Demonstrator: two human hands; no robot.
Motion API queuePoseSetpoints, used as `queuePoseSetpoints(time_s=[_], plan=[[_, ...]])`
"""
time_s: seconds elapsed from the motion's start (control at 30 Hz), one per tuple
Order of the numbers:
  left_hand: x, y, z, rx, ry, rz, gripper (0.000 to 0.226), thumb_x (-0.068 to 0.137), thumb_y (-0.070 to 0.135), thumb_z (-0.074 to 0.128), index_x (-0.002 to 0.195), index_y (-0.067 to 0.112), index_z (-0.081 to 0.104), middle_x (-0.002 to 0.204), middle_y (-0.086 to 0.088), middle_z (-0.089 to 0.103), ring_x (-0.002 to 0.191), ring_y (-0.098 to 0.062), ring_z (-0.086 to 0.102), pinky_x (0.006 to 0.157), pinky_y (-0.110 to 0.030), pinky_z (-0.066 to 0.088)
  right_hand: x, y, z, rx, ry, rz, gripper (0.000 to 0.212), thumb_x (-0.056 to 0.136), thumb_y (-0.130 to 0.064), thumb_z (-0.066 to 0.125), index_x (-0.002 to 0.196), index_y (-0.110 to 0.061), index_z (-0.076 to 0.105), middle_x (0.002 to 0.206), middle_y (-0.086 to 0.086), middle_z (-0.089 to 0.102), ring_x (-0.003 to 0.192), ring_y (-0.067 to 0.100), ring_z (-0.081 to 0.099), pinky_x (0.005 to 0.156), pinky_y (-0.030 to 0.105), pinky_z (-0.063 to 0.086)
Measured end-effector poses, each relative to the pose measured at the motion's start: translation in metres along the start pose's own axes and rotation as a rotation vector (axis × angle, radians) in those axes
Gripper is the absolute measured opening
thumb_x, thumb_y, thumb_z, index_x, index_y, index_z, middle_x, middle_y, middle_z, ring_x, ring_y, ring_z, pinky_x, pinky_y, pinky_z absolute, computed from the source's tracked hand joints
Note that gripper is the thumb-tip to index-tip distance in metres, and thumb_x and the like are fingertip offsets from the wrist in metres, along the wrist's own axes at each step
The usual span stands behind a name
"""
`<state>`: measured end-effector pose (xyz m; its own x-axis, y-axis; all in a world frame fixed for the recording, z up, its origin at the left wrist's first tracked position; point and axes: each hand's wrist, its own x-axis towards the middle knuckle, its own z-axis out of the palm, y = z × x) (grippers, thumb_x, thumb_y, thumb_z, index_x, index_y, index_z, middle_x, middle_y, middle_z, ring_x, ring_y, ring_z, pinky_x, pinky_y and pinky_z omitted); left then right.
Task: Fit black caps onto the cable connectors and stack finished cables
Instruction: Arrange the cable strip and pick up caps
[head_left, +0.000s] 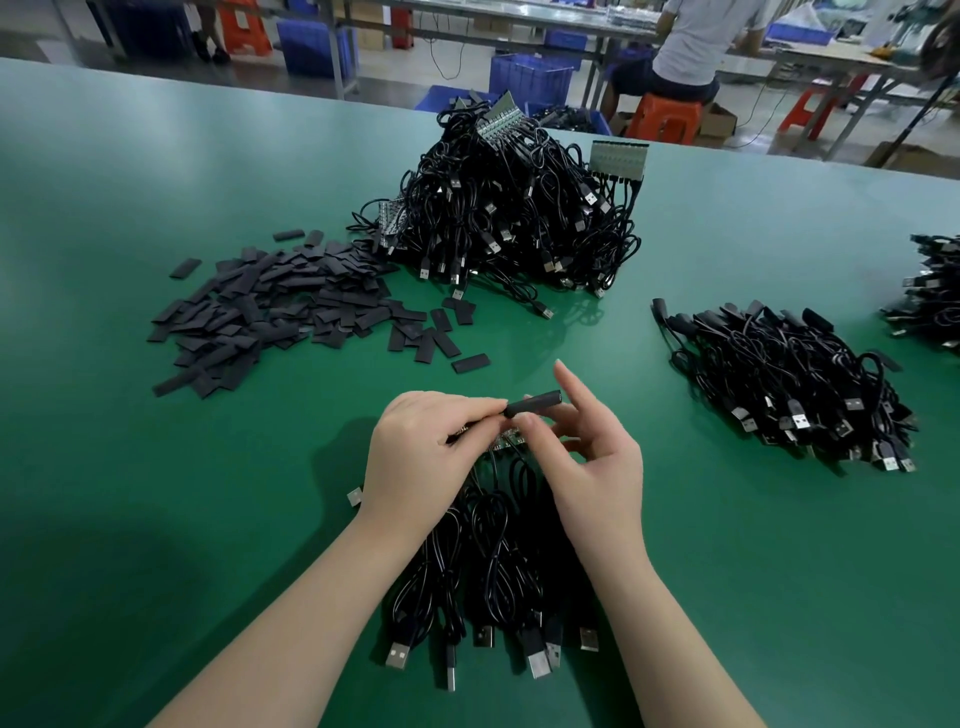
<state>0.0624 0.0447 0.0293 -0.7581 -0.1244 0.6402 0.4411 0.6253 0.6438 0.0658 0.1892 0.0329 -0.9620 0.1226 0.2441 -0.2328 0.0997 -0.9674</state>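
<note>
We see left hand (415, 447) pinching cap (532, 404) on cable end; right hand (592, 457) grip closed on same cap, forefinger straight. Cable bunch (493, 571) under hands on table (156, 467). Beyond hands: loose caps (275, 306) left, cable heap (514, 218) ahead, finished stack (795, 384) right.

Both bare forearms are stretched forward and angled inward until the hands nearly meet. The left hand (421, 447) is curled, its fingers (467, 410) pinched together. The right hand (592, 457) is held alongside, index finger raised, thumb bent inward.
</note>
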Motion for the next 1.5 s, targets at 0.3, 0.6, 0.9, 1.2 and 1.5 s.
queuePoseSetpoints(time_s=[0.3,0.6,0.9,1.2,1.5], plan=[[0.000,0.000,0.000,-0.002,0.007,-0.026,0.015,0.075,0.021,0.075,0.089,0.018,0.080,0.081,0.008,0.075,0.084,-0.005,0.062,0.075,-0.040,0.055,0.002,0.002,-0.001,-0.073,-0.026,0.029,0.042,0.089,-0.025,0.072,0.116,-0.054,0.058,0.092,-0.023,0.074,0.094,-0.002,0.067,0.086,0.019,0.049],[0.001,-0.006,0.001,0.056,-0.156,-0.049,0.030,0.078,0.031,0.077,0.107,0.025,0.075,0.099,0.015,0.073,0.096,-0.001,0.062,0.091,-0.033,0.047,0.005,0.001,-0.002,0.059,-0.066,0.115,0.019,0.090,-0.015,0.070,0.078,-0.026,0.080,0.081,-0.003,0.077,0.078,0.007,0.070,0.070,0.014,0.051],[0.002,-0.005,0.001,0.110,-0.177,0.066,0.013,0.083,0.022,0.070,0.093,0.024,0.079,0.084,0.013,0.074,0.084,-0.009,0.068,0.079,-0.039,0.052,0.005,0.004,-0.002,0.099,-0.123,0.126,0.021,0.089,-0.013,0.072,0.082,-0.031,0.081,0.089,-0.006,0.078,0.088,0.006,0.072,0.076,0.013,0.051],[0.004,-0.007,-0.006,0.052,-0.107,0.009,0.038,0.097,0.043,0.047,0.128,0.027,0.062,0.125,0.023,0.055,0.120,0.017,0.042,0.104,-0.015,0.031,0.020,-0.015,-0.014,0.390,0.067,0.099,0.009,0.085,-0.021,0.068,0.079,-0.024,0.074,0.094,0.003,0.077,0.094,0.013,0.071,0.083,0.023,0.053],[0.004,-0.010,-0.003,0.040,-0.063,-0.011,0.028,0.096,0.027,0.049,0.113,0.021,0.071,0.110,0.021,0.062,0.106,0.010,0.052,0.098,-0.015,0.037,0.115,-0.055,-0.124,-0.602,0.522,-0.156,0.027,0.094,-0.037,0.056,0.103,-0.018,0.073,0.087,0.002,0.074,0.075,0.014,0.067,0.072,0.030,0.054]])
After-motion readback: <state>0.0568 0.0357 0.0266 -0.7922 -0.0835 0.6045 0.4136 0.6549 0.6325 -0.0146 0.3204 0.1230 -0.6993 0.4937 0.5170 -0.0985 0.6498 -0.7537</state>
